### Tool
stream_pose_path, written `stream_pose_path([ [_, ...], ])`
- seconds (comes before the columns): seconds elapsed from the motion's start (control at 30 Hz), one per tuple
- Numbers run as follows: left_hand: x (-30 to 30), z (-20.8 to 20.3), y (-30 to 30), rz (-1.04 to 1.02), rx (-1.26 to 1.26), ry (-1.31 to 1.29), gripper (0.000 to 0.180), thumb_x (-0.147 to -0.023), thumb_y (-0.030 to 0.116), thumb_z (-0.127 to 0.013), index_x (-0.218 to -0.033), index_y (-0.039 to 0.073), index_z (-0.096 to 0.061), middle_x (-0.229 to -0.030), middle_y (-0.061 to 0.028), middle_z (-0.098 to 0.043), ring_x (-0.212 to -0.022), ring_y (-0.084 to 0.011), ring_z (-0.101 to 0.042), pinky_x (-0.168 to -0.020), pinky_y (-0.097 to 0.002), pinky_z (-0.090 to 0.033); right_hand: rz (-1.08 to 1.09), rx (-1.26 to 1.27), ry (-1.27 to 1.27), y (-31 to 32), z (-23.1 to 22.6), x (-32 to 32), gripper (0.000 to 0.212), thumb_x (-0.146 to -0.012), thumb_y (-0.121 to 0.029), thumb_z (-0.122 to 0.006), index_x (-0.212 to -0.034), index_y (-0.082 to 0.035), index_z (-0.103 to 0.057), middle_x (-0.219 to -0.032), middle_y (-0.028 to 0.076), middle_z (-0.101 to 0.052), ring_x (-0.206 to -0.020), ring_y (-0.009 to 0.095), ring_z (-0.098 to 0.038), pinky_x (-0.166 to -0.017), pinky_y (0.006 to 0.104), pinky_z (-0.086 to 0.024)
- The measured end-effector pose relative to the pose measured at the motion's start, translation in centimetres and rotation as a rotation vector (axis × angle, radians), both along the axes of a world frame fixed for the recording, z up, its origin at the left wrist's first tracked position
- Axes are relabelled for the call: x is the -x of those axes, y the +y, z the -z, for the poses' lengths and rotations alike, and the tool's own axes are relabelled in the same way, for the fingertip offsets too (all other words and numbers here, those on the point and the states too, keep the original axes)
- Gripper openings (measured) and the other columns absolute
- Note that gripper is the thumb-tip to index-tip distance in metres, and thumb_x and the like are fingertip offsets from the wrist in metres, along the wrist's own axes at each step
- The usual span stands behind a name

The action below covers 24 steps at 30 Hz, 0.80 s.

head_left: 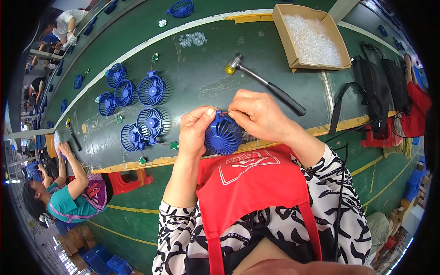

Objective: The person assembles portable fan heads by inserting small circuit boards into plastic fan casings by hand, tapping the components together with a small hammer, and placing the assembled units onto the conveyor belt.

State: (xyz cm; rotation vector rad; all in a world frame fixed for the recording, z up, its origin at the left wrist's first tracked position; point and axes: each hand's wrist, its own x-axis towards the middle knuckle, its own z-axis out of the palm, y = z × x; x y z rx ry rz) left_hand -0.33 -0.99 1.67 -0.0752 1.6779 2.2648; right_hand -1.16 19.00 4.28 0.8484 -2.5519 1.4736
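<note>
One blue fan (223,136) gripped in left hand (194,129); right hand (260,115) pinching thin wire (224,112) at fan's top.

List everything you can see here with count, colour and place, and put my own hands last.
Workbench: one, dark green, across the middle
Held fan: one, blue, at both hands
Bench fans: six, blue, left of the hands
Farther fans: several, blue, beyond the bench
Circuit boards: several, green, near the fans
Hammer: one, grey-yellow head, black grip, beyond the right hand
Open box: one, brown, far right, holding clear parts
Loose pieces: uncounted, clear, far middle
Bags: uncounted, black, right end
Stool: one, red, lower left
Co-workers: at least three, teal, white and red tops, both sides
Apron: one, red, on you
Left hand: one, bare, holding the fan's left side
Right hand: one, bare, fingertips at the fan's top
</note>
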Motion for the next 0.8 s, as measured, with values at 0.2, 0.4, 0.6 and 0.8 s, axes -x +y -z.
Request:
stream_pose_path([
  [0.2,1.5,0.2,1.1,0.104,0.123,-0.114,0.017,-0.091,0.015,-0.064,-0.088,-0.001,-0.070,-0.075,-0.0005,-0.066,-0.064,-0.0055,-0.056,-0.058,-0.0221,-0.044,0.058,-0.006,-0.020,0.8,1.1,0.7,0.006,-0.083,-0.004,-0.065,-0.083,0.002,-0.064,-0.077,0.012,-0.059,-0.070,0.027,-0.060,-0.063,0.0355,-0.048],
  [0.4,7.0,0.8,0.8,0.123,0.587,-0.069,0.020,-0.085,0.017,-0.072,-0.079,-0.002,-0.065,-0.069,-0.0037,-0.065,-0.061,-0.0088,-0.058,-0.051,-0.0274,-0.046,0.448,-0.538,0.239,2.8,3.1,2.6,0.025,-0.082,-0.015,-0.068,-0.102,-0.002,-0.062,-0.101,0.012,-0.058,-0.091,0.032,-0.059,-0.074,0.0424,-0.051],
  [0.6,2.4,1.6,0.5,-0.219,1.136,0.764,0.052,-0.078,0.029,-0.076,-0.113,-0.004,-0.056,-0.108,-0.0206,-0.063,-0.103,-0.0348,-0.059,-0.091,-0.0420,-0.045,0.399,-0.510,0.019,4.9,3.4,2.6,0.015,-0.081,-0.010,-0.065,-0.086,0.001,-0.057,-0.090,0.016,-0.055,-0.086,0.035,-0.059,-0.070,0.0454,-0.050],
  [0.8,-1.2,2.3,0.4,-0.137,1.210,0.683,0.092,-0.064,0.036,-0.086,-0.132,-0.005,-0.040,-0.126,-0.0210,-0.051,-0.119,-0.0382,-0.045,-0.102,-0.0479,-0.033,0.237,-0.192,0.158,2.1,0.3,-0.3,0.029,-0.081,0.000,-0.063,-0.107,0.001,-0.049,-0.094,0.019,-0.059,-0.077,0.039,-0.061,-0.064,0.0455,-0.049],
])
